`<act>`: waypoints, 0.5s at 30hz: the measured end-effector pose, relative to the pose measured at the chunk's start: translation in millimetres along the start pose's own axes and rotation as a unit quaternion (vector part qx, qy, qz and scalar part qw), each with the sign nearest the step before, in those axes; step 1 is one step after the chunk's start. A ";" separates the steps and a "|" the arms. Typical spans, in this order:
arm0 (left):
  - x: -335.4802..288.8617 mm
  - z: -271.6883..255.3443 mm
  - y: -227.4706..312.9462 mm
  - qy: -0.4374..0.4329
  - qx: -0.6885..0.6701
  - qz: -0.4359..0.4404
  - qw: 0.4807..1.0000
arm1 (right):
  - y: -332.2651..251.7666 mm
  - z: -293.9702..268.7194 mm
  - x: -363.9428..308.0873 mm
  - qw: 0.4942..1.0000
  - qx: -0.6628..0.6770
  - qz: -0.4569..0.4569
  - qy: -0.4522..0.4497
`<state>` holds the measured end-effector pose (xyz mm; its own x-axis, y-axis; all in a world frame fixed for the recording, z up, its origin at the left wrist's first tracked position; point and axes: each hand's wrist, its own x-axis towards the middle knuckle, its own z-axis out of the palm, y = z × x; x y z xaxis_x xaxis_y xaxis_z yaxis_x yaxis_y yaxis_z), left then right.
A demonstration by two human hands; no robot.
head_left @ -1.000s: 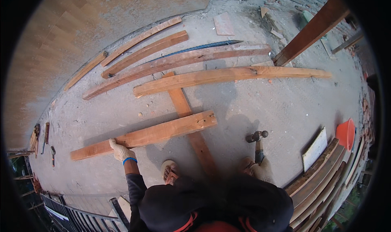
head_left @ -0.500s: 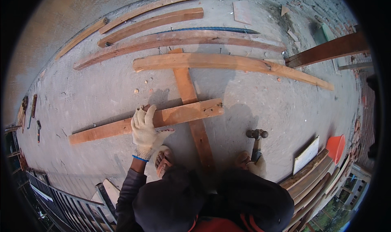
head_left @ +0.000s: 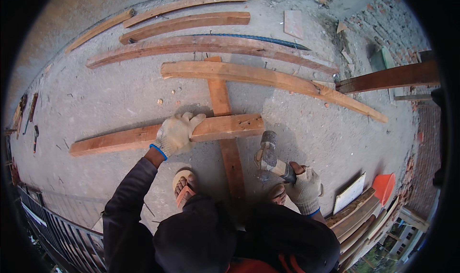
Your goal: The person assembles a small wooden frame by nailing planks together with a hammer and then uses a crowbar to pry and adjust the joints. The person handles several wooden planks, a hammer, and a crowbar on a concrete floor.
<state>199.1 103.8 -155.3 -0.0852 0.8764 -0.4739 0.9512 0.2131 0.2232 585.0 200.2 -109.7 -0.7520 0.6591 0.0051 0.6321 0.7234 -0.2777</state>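
My left hand (head_left: 173,134), in a cream knit glove, grips a short wooden beam (head_left: 227,127) from above, its fingers over the far edge. The beam lies across a reddish-brown plank (head_left: 230,160), its right end just past the crossing. The plank's far end passes under a longer beam (head_left: 239,73). My gloved right hand (head_left: 305,189) is closed round the dark grip of a hammer (head_left: 272,163). The hammer's head is up and to the left of the hand, close to the beam's right end and apart from it.
More beams (head_left: 191,46) and a blue rod (head_left: 258,38) lie farther off on the concrete. A dark red timber (head_left: 388,78) juts in at the right. Stacked boards (head_left: 359,215), a white panel (head_left: 350,192) and an orange container (head_left: 384,186) are at lower right. A metal railing (head_left: 62,225) stands at lower left.
My right hand has brought the hammer up and leftward from beside my right foot. The fingers of my left hand have closed over the beam, and its left end has swung slightly away.
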 end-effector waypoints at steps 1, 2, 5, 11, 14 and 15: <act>-0.1 0.7 -0.4 0.011 0.002 0.000 1.000 | 0.1 -3.8 15.1 0.999 -0.023 -0.040 -0.019; 0.0 1.9 -1.4 0.019 0.002 0.010 1.000 | 1.2 -7.7 31.0 0.995 -0.050 -0.074 -0.039; 2.4 6.0 -5.6 0.034 -0.002 0.013 0.999 | 6.2 -14.7 82.4 0.974 -0.148 -0.123 -0.120; 3.4 15.5 -7.2 0.031 -0.002 0.014 0.999 | -10.0 -37.6 96.7 0.968 -0.161 -0.142 -0.130; 2.8 17.2 -4.9 0.037 0.023 0.005 0.999 | -14.6 -38.7 92.0 0.958 -0.109 -0.202 -0.174; 1.8 17.1 -4.4 0.046 0.023 0.008 0.999 | -13.4 -36.8 94.3 0.955 -0.132 -0.206 -0.170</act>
<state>199.8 97.0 -171.7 -0.0954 0.9156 -0.3905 0.9648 0.1816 0.1902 512.4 260.2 -70.1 -0.9357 0.2350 -0.2630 0.2609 0.9630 -0.0679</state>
